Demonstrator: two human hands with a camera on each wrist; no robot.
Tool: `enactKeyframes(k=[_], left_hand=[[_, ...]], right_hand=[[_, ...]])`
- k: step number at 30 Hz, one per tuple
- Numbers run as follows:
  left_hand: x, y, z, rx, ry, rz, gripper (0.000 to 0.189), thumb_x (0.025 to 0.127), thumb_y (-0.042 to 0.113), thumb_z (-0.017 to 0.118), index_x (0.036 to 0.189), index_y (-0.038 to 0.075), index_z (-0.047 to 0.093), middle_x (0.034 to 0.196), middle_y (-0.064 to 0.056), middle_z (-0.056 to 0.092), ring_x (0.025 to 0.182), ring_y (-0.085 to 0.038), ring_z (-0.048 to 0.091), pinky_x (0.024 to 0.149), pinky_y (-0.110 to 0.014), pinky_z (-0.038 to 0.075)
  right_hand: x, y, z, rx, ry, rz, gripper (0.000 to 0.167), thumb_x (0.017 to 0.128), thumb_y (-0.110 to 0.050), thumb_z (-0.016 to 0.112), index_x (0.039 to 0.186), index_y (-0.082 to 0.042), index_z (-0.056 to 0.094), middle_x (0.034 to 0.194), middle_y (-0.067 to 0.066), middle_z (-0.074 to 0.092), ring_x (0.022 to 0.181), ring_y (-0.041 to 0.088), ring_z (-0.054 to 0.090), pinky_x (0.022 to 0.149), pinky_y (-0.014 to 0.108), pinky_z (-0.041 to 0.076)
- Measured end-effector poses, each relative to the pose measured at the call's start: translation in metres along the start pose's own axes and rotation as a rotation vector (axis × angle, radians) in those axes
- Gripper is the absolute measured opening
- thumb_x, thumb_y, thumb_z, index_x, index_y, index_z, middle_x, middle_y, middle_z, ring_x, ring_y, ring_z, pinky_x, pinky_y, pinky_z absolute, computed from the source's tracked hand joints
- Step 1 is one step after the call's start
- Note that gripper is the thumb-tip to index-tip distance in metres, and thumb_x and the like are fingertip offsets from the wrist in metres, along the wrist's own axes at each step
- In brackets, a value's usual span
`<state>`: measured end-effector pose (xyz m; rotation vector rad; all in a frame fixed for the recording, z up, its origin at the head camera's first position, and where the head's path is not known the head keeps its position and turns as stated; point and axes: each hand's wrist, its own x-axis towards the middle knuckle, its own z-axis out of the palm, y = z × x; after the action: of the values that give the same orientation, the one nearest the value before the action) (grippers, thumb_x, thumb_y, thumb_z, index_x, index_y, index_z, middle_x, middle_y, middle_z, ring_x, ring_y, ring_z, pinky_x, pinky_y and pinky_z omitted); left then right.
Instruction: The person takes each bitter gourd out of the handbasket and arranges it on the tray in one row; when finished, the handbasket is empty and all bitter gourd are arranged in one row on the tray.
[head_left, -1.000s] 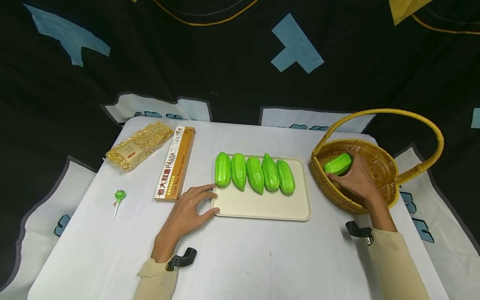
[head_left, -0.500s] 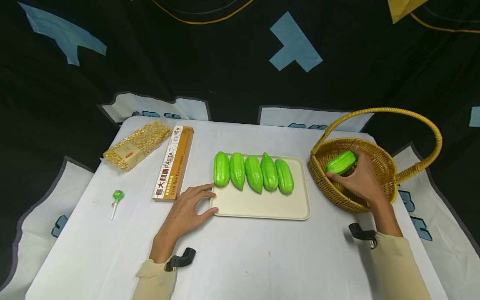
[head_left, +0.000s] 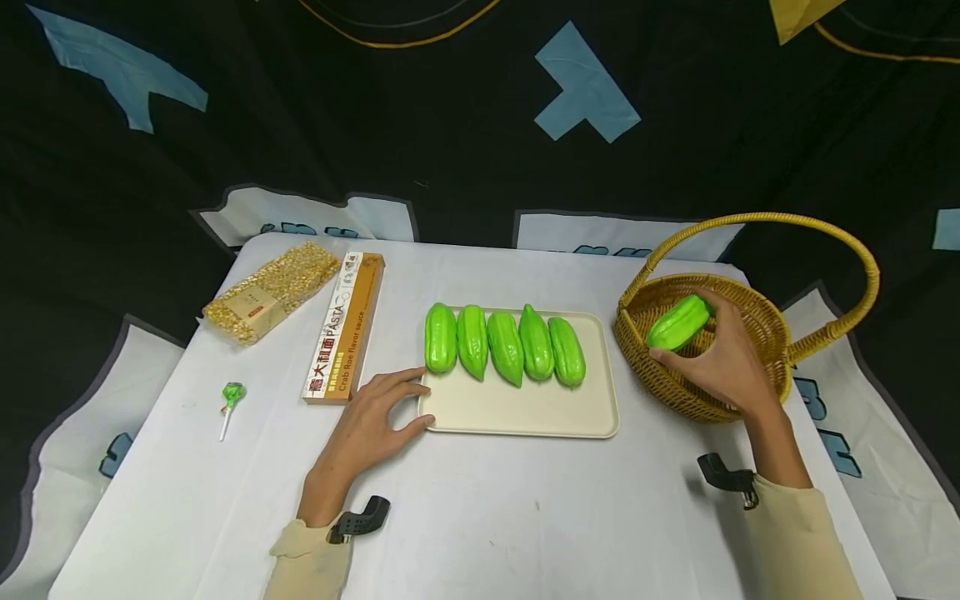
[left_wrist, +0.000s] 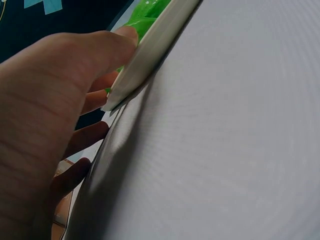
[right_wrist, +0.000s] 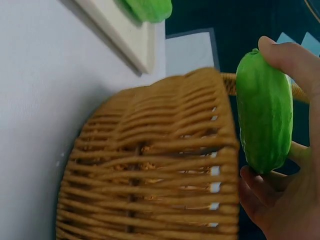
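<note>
Right hand (head_left: pixel 723 358) gripped a green gourd (head_left: pixel 679 322), fingers and thumb curled round it, holding it over the basket (head_left: pixel 765 337), above the rim on the tray side. In the right wrist view the gourd (right_wrist: pixel 264 115) sat clear of the weave, thumb at its top end, fingers under the bottom end. Its long axis ran tilted, upper end toward the basket's far side, lower end toward the tray (head_left: pixel 525 412). The tray lay left of the basket with a small gap; five more gourds (head_left: pixel 505 345) lay side by side along its far half, the near half bare. Left hand (head_left: pixel 371 429) rested at the tray corner farthest from the basket, fingers spread and loose, thumb against the edge (left_wrist: pixel 150 55), not pinching. Right hand was the nearer one to the held gourd; left stayed well apart from the basket.
</note>
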<state>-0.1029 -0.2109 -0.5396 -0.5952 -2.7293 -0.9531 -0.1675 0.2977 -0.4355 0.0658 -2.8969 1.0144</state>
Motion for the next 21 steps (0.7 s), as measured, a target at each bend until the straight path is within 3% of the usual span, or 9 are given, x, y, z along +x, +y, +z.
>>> enactKeyframes(k=[9, 21], left_hand=[[0.000, -0.001, 0.001, 0.001, -0.007, -0.004, 0.042, 0.089, 0.035, 0.090, 0.125, 0.017, 0.078, 0.152, -0.002, 0.064, 0.136, -0.029, 0.060, 0.116, -0.051, 0.048], [0.000, 0.001, -0.001, 0.006, -0.024, -0.018, 0.041, 0.090, 0.037, 0.088, 0.124, 0.017, 0.078, 0.154, 0.000, 0.062, 0.138, -0.029, 0.058, 0.118, -0.049, 0.046]], right_hand=[[-0.011, -0.015, 0.003, 0.051, 0.029, -0.136, 0.118, 0.077, -0.027, 0.099, 0.168, -0.007, 0.026, 0.167, 0.027, 0.030, 0.143, 0.050, 0.038, 0.116, 0.077, 0.036], [-0.020, -0.028, 0.016, 0.061, -0.015, -0.192, 0.121, 0.073, -0.027, 0.101, 0.166, -0.004, 0.028, 0.170, 0.026, 0.027, 0.144, 0.051, 0.041, 0.115, 0.077, 0.039]])
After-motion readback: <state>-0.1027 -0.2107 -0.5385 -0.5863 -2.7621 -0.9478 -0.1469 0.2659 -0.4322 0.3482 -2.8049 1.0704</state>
